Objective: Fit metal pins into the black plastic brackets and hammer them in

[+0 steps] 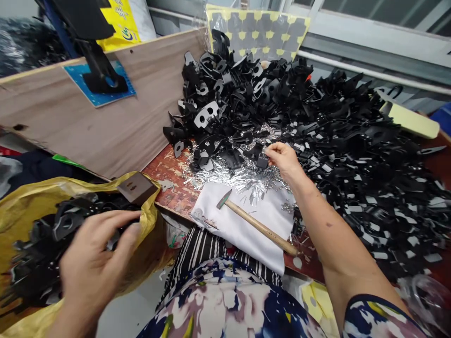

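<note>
My right hand (284,159) reaches onto the worn red table (169,169) and pinches a small black plastic part (262,161) at the foot of a big heap of black clips (317,117). Shiny metal pins (239,178) lie scattered under it. My left hand (93,258) hovers over a yellow bag (21,206) filled with black clips (45,239), fingers curled around a black piece at the bag's mouth. A small hammer (257,224) with a wooden handle rests on a white cloth (246,225) between my hands.
A plywood board (105,117) stands along the table's left side, with a black stand on a blue pad (100,80) on it. A brown block (136,187) sits at the bag's rim. A yellow-black patterned sheet (260,33) leans at the back. My patterned lap (225,300) fills the bottom.
</note>
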The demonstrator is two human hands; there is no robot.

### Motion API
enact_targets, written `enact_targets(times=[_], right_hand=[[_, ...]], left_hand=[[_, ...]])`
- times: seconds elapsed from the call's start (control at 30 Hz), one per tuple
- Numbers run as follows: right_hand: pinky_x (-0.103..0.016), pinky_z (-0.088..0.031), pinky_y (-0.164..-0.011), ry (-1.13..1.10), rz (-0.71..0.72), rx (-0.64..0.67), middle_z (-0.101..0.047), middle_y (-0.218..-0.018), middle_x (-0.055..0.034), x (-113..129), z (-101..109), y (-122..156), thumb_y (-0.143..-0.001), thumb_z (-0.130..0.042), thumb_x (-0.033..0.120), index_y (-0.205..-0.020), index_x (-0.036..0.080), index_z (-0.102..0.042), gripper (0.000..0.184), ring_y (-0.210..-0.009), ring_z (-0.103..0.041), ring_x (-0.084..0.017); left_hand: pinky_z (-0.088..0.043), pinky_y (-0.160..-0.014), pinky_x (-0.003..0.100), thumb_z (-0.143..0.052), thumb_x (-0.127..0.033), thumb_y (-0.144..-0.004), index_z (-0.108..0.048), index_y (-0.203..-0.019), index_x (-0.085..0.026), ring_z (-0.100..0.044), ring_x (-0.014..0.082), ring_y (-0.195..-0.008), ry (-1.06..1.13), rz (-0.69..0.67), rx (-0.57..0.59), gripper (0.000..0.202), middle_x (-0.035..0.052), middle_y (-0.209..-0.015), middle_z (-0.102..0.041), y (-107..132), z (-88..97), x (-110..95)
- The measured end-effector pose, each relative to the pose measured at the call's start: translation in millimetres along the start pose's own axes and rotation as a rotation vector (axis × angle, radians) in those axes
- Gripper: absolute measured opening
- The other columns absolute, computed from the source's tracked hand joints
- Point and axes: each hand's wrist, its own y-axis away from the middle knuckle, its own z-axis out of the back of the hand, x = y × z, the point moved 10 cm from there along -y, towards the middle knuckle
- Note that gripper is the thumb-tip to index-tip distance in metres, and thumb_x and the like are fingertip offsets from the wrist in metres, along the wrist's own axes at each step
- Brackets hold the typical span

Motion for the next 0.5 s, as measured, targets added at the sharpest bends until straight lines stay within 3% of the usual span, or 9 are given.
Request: enact_targets(times=[0.13, 0.2, 0.27, 0.37, 0.4, 0.43, 0.5], right_hand=[[-0.024, -0.051, -0.053, -0.195, -0.136, -0.046, -0.055, -0.068, 0.0055, -20.6, 23.2, 8.1, -0.068, -0.079, 0.026, -0.08, 0.02, -0.059, 0.024, -0.053, -0.05, -0.008], [-0.021, -0.052, -0.054, -0.263, -0.151, -0.073, -0.057, -0.071, 0.0054, -24.9, 26.0, 18.9, -0.069, -0.078, 0.024, -0.083, 0.02, -0.059, 0.025, -0.056, -0.053, -0.007], [-0.02, -0.053, -0.055, -0.311, -0.147, -0.111, -0.06, -0.075, 0.0054, -26.4, 21.1, 40.2, -0.071, -0.077, 0.025, -0.087, 0.022, -0.059, 0.024, -0.058, -0.056, -0.007], [-0.021, -0.055, -0.055, -0.319, -0.082, -0.093, -0.063, -0.08, 0.0062, -20.8, -8.6, 92.3, -0.077, -0.074, 0.03, -0.089, 0.024, -0.06, 0.019, -0.057, -0.057, -0.008], [-0.022, -0.055, -0.054, -0.287, 0.001, 0.032, -0.064, -0.081, 0.0063, -11.1, -30.6, 111.6, -0.082, -0.069, 0.033, -0.089, 0.024, -0.06, 0.014, -0.056, -0.058, -0.008], [-0.023, -0.056, -0.057, -0.232, 0.085, 0.17, -0.065, -0.085, 0.0059, -1.6, -52.4, 132.4, -0.089, -0.063, 0.035, -0.091, 0.025, -0.061, 0.01, -0.059, -0.06, -0.008], [-0.026, -0.06, -0.069, -0.163, 0.118, 0.228, -0.068, -0.096, 0.0041, 0.9, -64.2, 165.2, -0.093, -0.057, 0.031, -0.095, 0.025, -0.064, 0.01, -0.071, -0.067, -0.01]], left_hand=[[-0.05, -0.084, 0.037, -0.063, -0.039, -0.09, -0.075, -0.089, -0.029, -0.066, 0.0254, -0.09, 0.26, -0.051, 0.364, 0.015, 0.0025, -0.093, -0.071, 14.3, -90.2, -22.4], [-0.051, -0.083, 0.035, -0.064, -0.038, -0.091, -0.075, -0.09, -0.025, -0.066, 0.0239, -0.09, 0.387, 0.013, 0.503, 0.017, 0.004, -0.092, -0.071, 22.8, -127.2, -32.5], [-0.054, -0.079, 0.033, -0.067, -0.039, -0.09, -0.073, -0.103, -0.023, -0.066, 0.022, -0.089, 0.546, 0.131, 0.586, 0.021, 0.0046, -0.095, -0.069, 27.8, -159.4, -41.6], [-0.06, -0.074, 0.033, -0.075, -0.042, -0.083, -0.056, -0.135, -0.027, -0.066, 0.0209, -0.092, 0.812, 0.31, 0.628, 0.057, 0.0052, -0.11, -0.065, 29.1, -201.2, -55.9], [-0.061, -0.074, 0.033, -0.078, -0.043, -0.08, -0.053, -0.137, -0.028, -0.066, 0.021, -0.094, 0.868, 0.343, 0.638, 0.064, 0.0052, -0.114, -0.064, 28.7, -213.6, -60.3], [-0.061, -0.075, 0.034, -0.081, -0.044, -0.076, -0.056, -0.134, -0.027, -0.066, 0.0211, -0.094, 0.894, 0.358, 0.652, 0.065, 0.0048, -0.113, -0.064, 28.2, -225.0, -63.7], [-0.06, -0.078, 0.032, -0.085, -0.046, -0.071, -0.067, -0.114, -0.022, -0.067, 0.0207, -0.089, 0.87, 0.36, 0.705, 0.052, 0.0038, -0.103, -0.066, 27.2, -245.7, -66.2]])
